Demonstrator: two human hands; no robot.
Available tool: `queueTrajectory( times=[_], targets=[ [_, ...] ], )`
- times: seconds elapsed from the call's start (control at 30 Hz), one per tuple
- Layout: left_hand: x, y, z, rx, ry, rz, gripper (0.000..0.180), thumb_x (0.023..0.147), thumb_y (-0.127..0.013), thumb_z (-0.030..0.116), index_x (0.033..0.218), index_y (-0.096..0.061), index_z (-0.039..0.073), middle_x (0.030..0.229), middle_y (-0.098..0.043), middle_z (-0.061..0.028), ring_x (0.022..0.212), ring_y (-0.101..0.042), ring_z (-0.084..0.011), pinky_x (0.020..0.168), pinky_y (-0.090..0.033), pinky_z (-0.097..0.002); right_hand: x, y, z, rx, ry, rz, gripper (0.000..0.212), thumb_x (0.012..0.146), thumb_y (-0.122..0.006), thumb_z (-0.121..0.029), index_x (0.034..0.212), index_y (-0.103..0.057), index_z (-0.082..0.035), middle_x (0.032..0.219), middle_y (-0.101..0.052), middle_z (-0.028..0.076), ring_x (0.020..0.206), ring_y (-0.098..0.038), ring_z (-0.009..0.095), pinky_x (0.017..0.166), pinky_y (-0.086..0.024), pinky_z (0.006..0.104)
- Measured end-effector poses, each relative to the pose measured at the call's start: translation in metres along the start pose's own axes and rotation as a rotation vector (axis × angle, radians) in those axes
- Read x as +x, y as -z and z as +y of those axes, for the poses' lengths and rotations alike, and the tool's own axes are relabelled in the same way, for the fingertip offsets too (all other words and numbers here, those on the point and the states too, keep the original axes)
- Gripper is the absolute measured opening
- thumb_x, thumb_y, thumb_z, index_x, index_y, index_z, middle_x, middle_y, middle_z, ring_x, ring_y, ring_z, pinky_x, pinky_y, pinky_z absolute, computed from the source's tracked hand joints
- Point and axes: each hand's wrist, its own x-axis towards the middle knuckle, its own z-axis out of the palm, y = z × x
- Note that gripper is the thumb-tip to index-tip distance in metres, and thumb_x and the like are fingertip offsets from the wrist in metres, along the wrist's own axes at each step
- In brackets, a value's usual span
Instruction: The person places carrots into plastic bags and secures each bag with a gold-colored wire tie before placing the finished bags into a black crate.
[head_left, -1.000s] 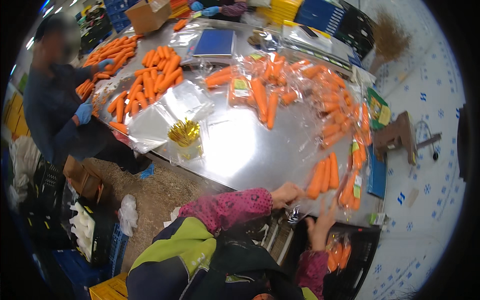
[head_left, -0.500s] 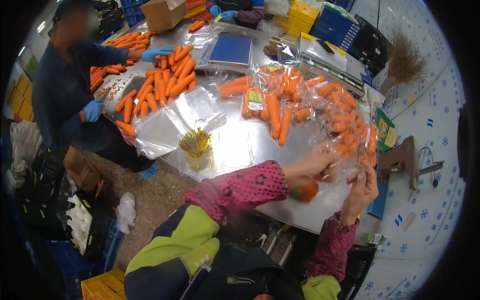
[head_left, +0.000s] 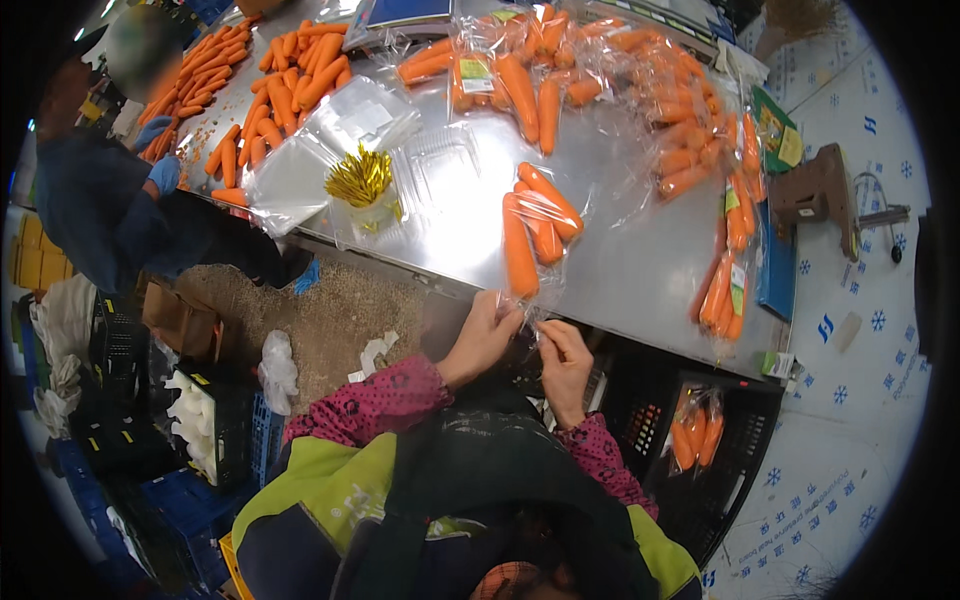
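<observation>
A clear plastic bag of several carrots [head_left: 541, 222] lies on the metal table by its near edge, its gathered mouth toward me. My left hand [head_left: 484, 338] is closed on that gathered plastic, just off the edge. Close beside it on the right, my right hand [head_left: 566, 368] has its fingertips pinched together at the bag's end; whatever is between them is too small to make out. Left of the bag stands a clear tub of golden twist ties [head_left: 360, 180], next to a clear plastic tray [head_left: 438, 160] and a stack of flat empty bags [head_left: 350, 130].
Bagged carrots [head_left: 690, 130] heap at the far right, with more bags [head_left: 725, 295] along the right edge. Loose carrots [head_left: 290, 85] pile at the left, near a co-worker [head_left: 120, 200] in blue gloves. Below the table, a black crate [head_left: 735, 440] holds a carrot bag.
My hands have moved from the bags at the right to the near edge, now with a bag of carrots. The view has shifted. The co-worker's gloved hand has left the near carrot pile.
</observation>
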Motion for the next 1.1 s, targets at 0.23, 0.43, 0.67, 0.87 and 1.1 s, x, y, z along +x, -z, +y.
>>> queueTrajectory(
  times=[0.23,0.43,0.67,0.87,1.1],
  targets=[
    [-0.055,-0.016,-0.014,0.620,-0.497,-0.007,0.052,0.075,-0.064,0.003,0.125,-0.051,-0.004,0.109,-0.061,-0.0183,0.092,-0.062,-0.0400,0.081,-0.052,-0.0444,-0.024,-0.042,0.045,0.462,-0.438,0.082,0.030,0.098,-0.053,-0.017,0.115,-0.061,0.007,0.101,-0.063,0.007,0.085,-0.058,0.010,0.074,-0.049,0.0260],
    [-0.021,0.019,-0.028,-0.253,0.333,-0.041,0.024,0.093,-0.059,0.024,0.105,-0.066,0.004,0.095,-0.068,-0.0074,0.079,-0.064,-0.0151,0.072,-0.051,-0.0281,-0.002,-0.039,0.067,1.334,-0.991,-0.177,0.032,0.097,-0.047,-0.029,0.069,-0.044,-0.013,0.055,-0.032,-0.005,0.045,-0.029,0.010,0.047,-0.026,0.0275],
    [0.013,0.006,-0.043,-0.779,0.642,-0.372,0.025,0.099,-0.054,0.024,0.088,-0.061,0.003,0.075,-0.062,-0.0030,0.068,-0.061,-0.0126,0.066,-0.052,-0.0278,-0.019,-0.030,0.039,0.782,-1.058,-0.702,0.050,0.101,-0.037,-0.045,0.088,-0.063,-0.004,0.064,-0.059,0.006,0.053,-0.057,0.020,0.051,-0.048,0.0316],
    [0.016,0.032,-0.068,0.484,-0.289,-0.118,0.012,0.082,-0.061,0.015,0.091,-0.061,0.007,0.080,-0.065,-0.0142,0.073,-0.063,-0.0367,0.060,-0.049,-0.0449,0.065,-0.048,-0.037,-0.006,-0.282,-0.666,0.021,0.095,-0.056,-0.013,0.081,-0.063,0.001,0.063,-0.055,-0.003,0.057,-0.051,0.004,0.049,-0.039,0.0219],
    [0.023,0.036,-0.068,0.404,0.001,-0.219,0.022,0.088,-0.059,0.023,0.088,-0.066,0.003,0.076,-0.063,-0.0239,0.073,-0.062,-0.0420,0.065,-0.050,-0.0471,0.214,-0.191,-0.057,0.045,-0.086,-0.398,0.025,0.089,-0.066,-0.019,0.099,-0.070,0.003,0.078,-0.067,0.004,0.064,-0.056,0.009,0.058,-0.045,0.0241]
  ],
)
